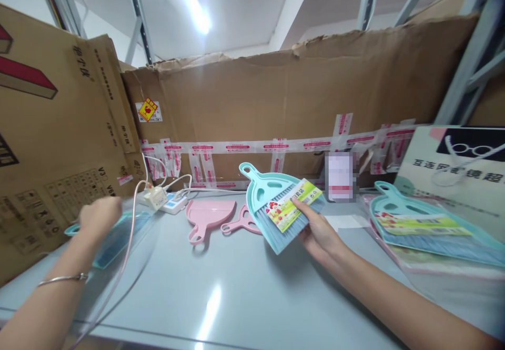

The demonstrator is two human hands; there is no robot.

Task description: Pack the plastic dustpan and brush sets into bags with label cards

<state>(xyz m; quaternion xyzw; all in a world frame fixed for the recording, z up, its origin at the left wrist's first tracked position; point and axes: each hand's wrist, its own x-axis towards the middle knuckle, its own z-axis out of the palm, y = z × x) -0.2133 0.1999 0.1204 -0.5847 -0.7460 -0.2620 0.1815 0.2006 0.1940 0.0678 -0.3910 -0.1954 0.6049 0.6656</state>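
My right hand (321, 229) is closed on a teal dustpan-and-brush set (262, 208), held tilted above the table. Its thumb presses on the printed card (288, 210) across the blue bristles. At the left, my left hand (100, 216) is curled and slightly blurred, with its fingertips hidden. It is over or beside another teal brush or dustpan (114, 245), which seems to lie in clear plastic; contact cannot be made out. Between my hands, a pink dustpan (209, 216) and a pink-handled piece (239, 225) lie on the table, the latter partly covered by the held set.
More teal dustpan sets (426, 229) lie stacked at the right on plastic packaging. A phone (340, 176) leans against the cardboard at the back. A power strip (173, 202) and plug stand at back left; a white cable (128, 250) hangs across the table's (236, 297) left side.
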